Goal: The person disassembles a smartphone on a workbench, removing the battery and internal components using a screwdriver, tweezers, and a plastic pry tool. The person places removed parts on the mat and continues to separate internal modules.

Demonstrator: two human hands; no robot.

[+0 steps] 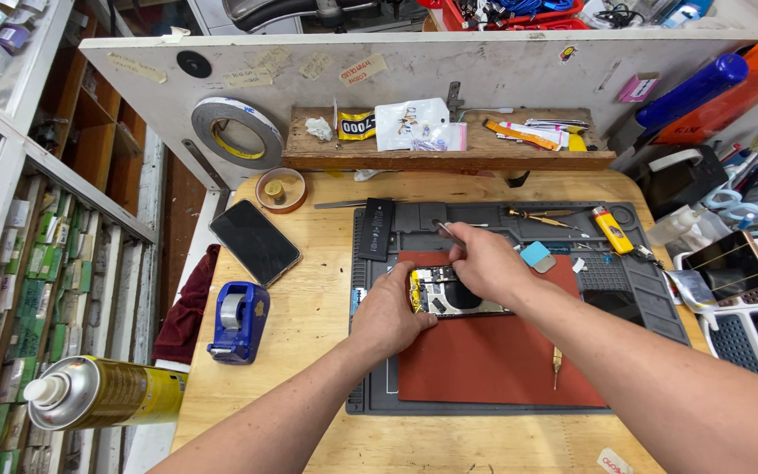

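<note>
An opened phone (446,296) with its circuit parts showing lies on a red mat (493,369) over a dark grey work mat (642,303). My left hand (388,314) presses down on the phone's left end and steadies it. My right hand (482,262) hovers over the phone's top and pinches a thin metal tool, tweezers by the look (446,230), whose point sticks out up and to the left. Much of the phone is hidden under both hands.
A black phone (254,241) and a blue tape dispenser (237,321) lie left on the wooden table; a gold spray can (103,393) stands at the near left. A yellow lighter (611,229), a screwdriver (541,216), a wooden shelf (449,154) and trays of phones (747,290) stand around.
</note>
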